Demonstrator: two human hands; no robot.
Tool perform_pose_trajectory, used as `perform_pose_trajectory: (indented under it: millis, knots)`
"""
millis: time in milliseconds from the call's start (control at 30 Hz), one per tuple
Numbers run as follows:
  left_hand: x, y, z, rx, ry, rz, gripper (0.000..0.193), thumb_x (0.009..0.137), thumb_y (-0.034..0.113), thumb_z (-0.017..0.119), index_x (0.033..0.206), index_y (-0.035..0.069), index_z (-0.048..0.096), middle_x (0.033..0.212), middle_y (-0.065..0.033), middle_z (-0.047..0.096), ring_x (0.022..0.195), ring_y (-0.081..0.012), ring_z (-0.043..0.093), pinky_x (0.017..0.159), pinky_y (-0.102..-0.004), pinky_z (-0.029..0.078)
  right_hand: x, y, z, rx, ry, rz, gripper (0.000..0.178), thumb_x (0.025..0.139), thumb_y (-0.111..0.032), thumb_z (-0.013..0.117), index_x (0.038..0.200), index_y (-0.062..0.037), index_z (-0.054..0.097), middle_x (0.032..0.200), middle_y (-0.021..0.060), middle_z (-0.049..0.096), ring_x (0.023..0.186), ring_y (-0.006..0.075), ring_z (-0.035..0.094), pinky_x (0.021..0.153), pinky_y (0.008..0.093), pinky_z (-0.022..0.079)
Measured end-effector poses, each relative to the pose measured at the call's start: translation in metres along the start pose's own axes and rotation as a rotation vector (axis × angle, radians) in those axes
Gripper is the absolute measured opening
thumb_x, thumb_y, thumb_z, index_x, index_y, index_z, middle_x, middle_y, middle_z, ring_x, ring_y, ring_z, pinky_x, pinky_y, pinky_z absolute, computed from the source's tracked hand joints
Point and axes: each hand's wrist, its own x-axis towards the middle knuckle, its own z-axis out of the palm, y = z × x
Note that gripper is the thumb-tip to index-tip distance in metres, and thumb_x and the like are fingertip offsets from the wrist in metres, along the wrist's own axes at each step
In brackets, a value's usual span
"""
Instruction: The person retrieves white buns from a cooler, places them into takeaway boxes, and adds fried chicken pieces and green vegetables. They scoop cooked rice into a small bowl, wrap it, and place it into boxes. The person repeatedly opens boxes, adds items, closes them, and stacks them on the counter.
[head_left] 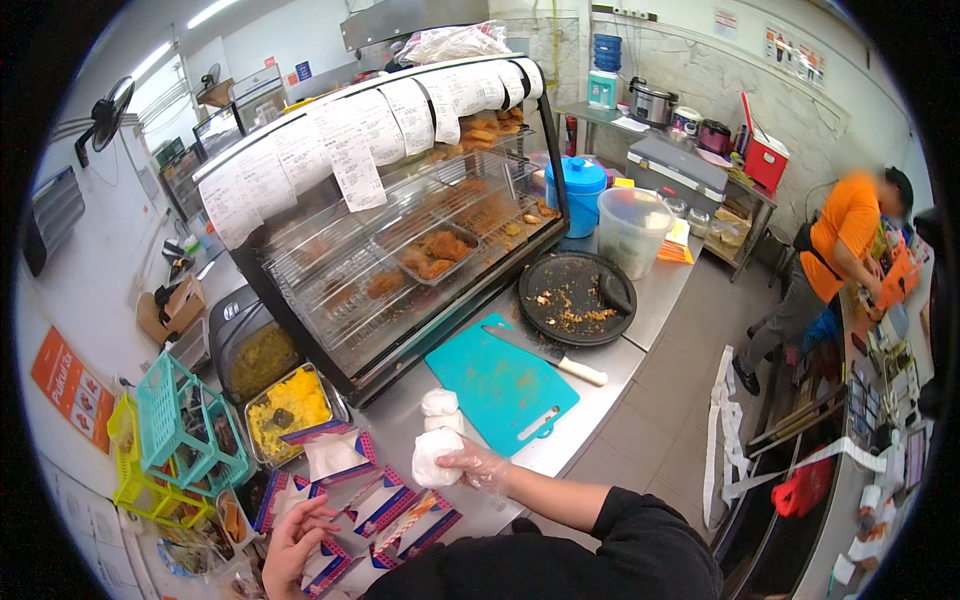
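Observation:
My right hand (480, 467), in a clear plastic glove, is closed around a white wrapped bundle (435, 458) at the counter's near edge. Two similar white bundles (439, 403) sit just beyond it, by the cutting board. My left hand (298, 545) is bare, with its fingers apart, over the left side of a group of open paper food boxes (378, 502) with dark blue and pink edges. Whether its fingertips touch a box I cannot tell. One box (340, 455) has a white lining showing. What the bundle contains is hidden.
A turquoise cutting board (505, 385) bears a white-handled knife (580, 371). Behind stand a glass warmer with fried food (435, 250), a round black pan (577, 298) and a clear bucket (633, 232). Yellow food fills a metal tray (290, 402). A co-worker in orange (845, 225) stands at right.

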Motion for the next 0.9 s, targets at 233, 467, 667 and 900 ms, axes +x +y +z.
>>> perform_pose_trajectory:
  millis: [233,467,667,900]
  knots:
    - [-0.025,-0.007,0.023,0.029,0.076,-0.037,0.051,0.095,0.013,0.064,0.143,0.000,0.050,0.123,-0.0117,0.065,0.105,-0.0205,0.066,0.088,-0.0318,0.052,-0.006,-0.034,-0.018,-0.032,0.016,0.069,0.076,0.082,-0.008,0.082,0.146,-0.0112,0.040,0.134,0.0061,0.057,0.128,0.0227,0.056,0.110,0.0431,0.047]
    - [-0.169,-0.086,-0.053,0.410,0.689,-0.571,0.021,0.086,0.012,0.071,0.102,-0.001,0.073,0.087,-0.0072,0.072,0.081,-0.0122,0.065,0.074,-0.0269,0.050,0.001,-0.015,0.005,-0.015,-0.187,0.307,0.078,0.080,-0.027,0.086,0.142,-0.0076,0.044,0.130,0.0089,0.060,0.124,0.0238,0.059,0.108,0.0432,0.049]
    - [-0.204,-0.206,-0.046,0.583,0.636,-0.467,0.022,0.074,0.018,0.084,0.083,0.002,0.073,0.078,-0.0102,0.072,0.076,-0.0215,0.070,0.078,-0.0365,0.055,0.002,0.031,0.087,-0.250,-0.249,0.398,0.071,0.081,-0.036,0.085,0.136,-0.0047,0.053,0.123,0.0078,0.065,0.114,0.0194,0.063,0.100,0.0358,0.050]
    - [-0.182,-0.276,-0.009,1.003,0.841,0.072,0.025,0.080,0.022,0.076,0.100,0.009,0.068,0.101,-0.0110,0.068,0.106,-0.0352,0.060,0.101,-0.0470,0.042,0.004,0.093,0.143,-0.573,-0.311,0.713,0.052,0.082,-0.027,0.083,0.124,-0.0049,0.062,0.112,0.0080,0.070,0.103,0.0180,0.067,0.091,0.0336,0.055]
